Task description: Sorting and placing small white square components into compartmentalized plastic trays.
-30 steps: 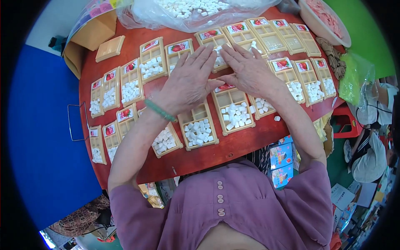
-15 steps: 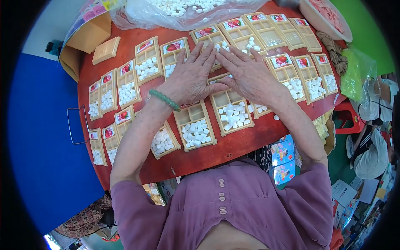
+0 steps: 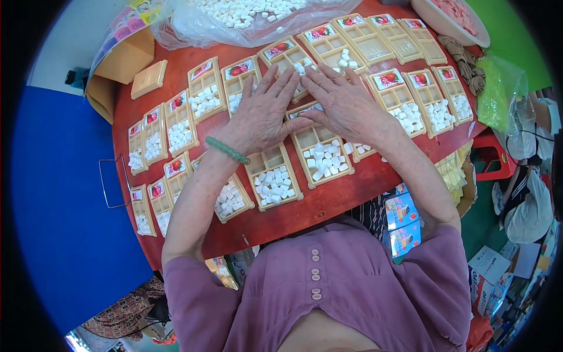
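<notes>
My left hand (image 3: 262, 114), with a green bead bracelet (image 3: 227, 150) at its wrist, is held palm down over the middle of the tray rows. Beside it, my right hand (image 3: 350, 110) mirrors the pose, fingers apart, with the index fingertips and thumbs of both hands close together. Nothing shows in either hand; what lies under the palms is hidden. Below them a beige compartment tray (image 3: 332, 181) holds white marshmallows (image 3: 324, 161), and a similar tray (image 3: 282, 202) stands to its left. Past my fingertips, a tray (image 3: 324, 46) has only a few marshmallows.
Several more trays with strawberry-printed cards line the red table (image 3: 275, 222) on both sides. A clear plastic bag (image 3: 193, 36) of marshmallows lies at the far edge. A pale basin (image 3: 420, 13) stands far right, a cardboard box (image 3: 124, 61) far left, and a red stool (image 3: 495, 166) beyond the right edge.
The view has shifted slightly, moving the far trays and the bag a little leftward in the picture. Both hands keep the same pose over the trays.
</notes>
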A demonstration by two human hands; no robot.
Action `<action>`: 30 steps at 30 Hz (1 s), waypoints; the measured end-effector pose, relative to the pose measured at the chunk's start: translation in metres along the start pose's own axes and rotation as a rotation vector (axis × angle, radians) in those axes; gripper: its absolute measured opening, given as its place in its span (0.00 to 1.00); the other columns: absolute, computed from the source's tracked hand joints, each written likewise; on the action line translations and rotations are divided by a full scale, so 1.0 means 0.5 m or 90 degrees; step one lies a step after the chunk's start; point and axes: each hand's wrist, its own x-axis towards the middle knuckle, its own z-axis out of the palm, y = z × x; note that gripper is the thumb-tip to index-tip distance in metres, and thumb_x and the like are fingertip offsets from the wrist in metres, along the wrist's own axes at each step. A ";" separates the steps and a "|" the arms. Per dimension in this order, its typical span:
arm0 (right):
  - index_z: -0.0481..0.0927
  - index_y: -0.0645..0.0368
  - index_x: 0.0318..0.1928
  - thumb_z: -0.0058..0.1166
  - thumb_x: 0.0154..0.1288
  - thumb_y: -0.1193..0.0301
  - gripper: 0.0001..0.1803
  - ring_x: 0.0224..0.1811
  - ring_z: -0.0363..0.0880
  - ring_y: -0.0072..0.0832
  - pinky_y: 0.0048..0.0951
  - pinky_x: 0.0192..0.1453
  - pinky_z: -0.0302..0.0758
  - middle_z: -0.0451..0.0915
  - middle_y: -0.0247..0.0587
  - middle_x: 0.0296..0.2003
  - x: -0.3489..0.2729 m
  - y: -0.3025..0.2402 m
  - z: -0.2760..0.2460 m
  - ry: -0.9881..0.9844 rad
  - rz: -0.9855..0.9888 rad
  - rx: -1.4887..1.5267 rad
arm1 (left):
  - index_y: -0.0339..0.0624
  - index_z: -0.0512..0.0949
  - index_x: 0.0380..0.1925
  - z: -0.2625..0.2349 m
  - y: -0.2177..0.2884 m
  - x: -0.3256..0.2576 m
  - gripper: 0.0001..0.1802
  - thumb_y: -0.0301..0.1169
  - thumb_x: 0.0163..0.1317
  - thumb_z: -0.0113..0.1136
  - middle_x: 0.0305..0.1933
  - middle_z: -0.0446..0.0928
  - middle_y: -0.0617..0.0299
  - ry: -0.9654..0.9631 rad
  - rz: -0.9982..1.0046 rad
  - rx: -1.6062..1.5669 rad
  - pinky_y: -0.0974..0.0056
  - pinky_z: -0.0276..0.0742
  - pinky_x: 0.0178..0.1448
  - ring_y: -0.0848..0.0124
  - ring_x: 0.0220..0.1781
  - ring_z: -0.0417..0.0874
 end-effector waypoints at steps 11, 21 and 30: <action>0.76 0.63 0.61 0.55 0.71 0.65 0.22 0.68 0.71 0.49 0.47 0.72 0.64 0.76 0.52 0.62 -0.128 0.035 -0.121 0.335 0.108 0.214 | 0.33 0.54 0.74 -0.006 -0.002 -0.020 0.53 0.65 0.65 0.51 0.79 0.53 0.46 -0.011 -0.003 -0.024 0.37 0.45 0.80 0.50 0.82 0.48; 0.80 0.67 0.54 0.51 0.70 0.72 0.16 0.65 0.75 0.47 0.42 0.70 0.67 0.80 0.52 0.58 -0.323 0.005 -0.029 0.387 0.263 0.312 | 0.35 0.52 0.75 -0.029 0.017 -0.003 0.53 0.64 0.64 0.53 0.79 0.52 0.44 -0.039 -0.017 -0.065 0.40 0.41 0.81 0.51 0.82 0.47; 0.81 0.66 0.53 0.47 0.75 0.60 0.21 0.63 0.77 0.47 0.46 0.68 0.67 0.82 0.50 0.55 -0.314 0.006 -0.007 0.400 0.202 0.269 | 0.29 0.53 0.73 -0.002 0.007 0.060 0.57 0.71 0.63 0.45 0.77 0.54 0.39 0.014 0.045 -0.019 0.44 0.43 0.81 0.47 0.81 0.51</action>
